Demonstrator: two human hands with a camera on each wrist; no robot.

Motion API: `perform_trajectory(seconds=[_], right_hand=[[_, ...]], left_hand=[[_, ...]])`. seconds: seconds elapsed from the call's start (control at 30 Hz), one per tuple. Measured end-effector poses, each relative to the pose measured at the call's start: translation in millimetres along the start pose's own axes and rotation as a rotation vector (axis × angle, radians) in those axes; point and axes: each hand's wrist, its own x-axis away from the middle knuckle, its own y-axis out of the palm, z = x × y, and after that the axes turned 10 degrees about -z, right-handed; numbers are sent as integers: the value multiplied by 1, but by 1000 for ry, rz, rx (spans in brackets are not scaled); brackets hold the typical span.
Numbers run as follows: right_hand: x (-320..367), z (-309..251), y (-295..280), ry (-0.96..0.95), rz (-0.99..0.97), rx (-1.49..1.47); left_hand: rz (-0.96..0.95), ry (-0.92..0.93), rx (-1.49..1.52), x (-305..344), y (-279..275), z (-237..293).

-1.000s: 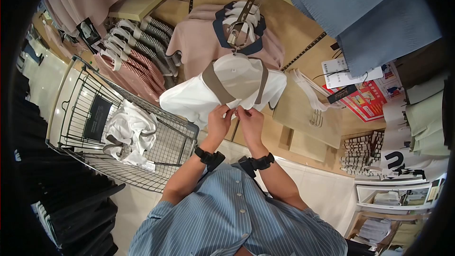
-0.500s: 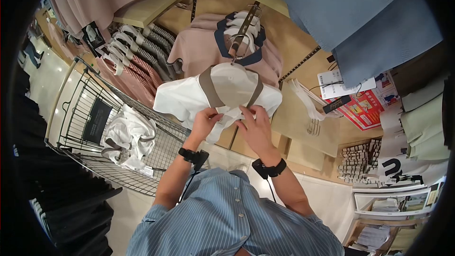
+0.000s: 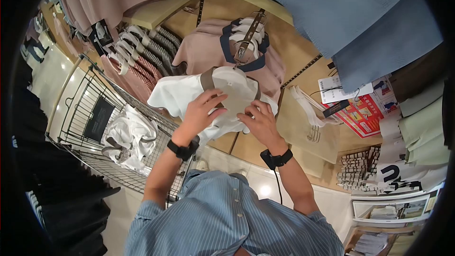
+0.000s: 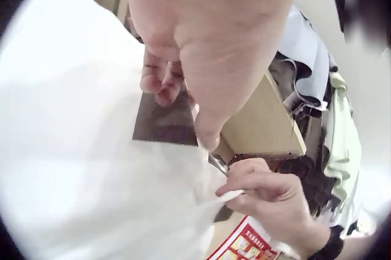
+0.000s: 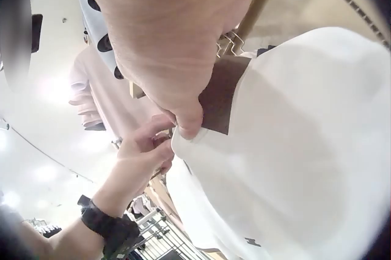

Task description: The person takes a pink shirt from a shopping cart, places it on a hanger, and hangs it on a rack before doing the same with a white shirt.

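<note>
A white polo shirt (image 3: 177, 97) with a brown collar (image 3: 207, 79) hangs at the front of the rail, its neck opening facing me. My left hand (image 3: 201, 110) is at the left collar flap, thumb and fingers spread apart. Its fingertips overlap the brown collar (image 4: 162, 122) in the left wrist view. My right hand (image 3: 260, 119) pinches the white front edge of the shirt just below the right collar flap. In the right wrist view its thumb (image 5: 191, 122) presses on that edge, beside the collar point.
A wire shopping cart (image 3: 76, 102) stands at the left with a crumpled white garment (image 3: 130, 135) in it. Pink shirts (image 3: 201, 45) hang behind the polo. Striped shirts (image 3: 142, 71) hang left, blue garments (image 3: 374, 23) upper right, above a red sign (image 3: 362, 114). Dark clothes (image 3: 66, 199) line the lower left.
Both hands were together at the collar front, then moved apart. The left hand has drawn up and left with its fingers opening, while the right stays at the shirt's edge.
</note>
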Motion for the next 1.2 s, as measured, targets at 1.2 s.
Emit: perform_trajectory(seconds=[1.2], right_hand=[[-29, -11, -2, 73, 165, -123]], left_hand=[[-238, -16, 28, -17, 23, -3]])
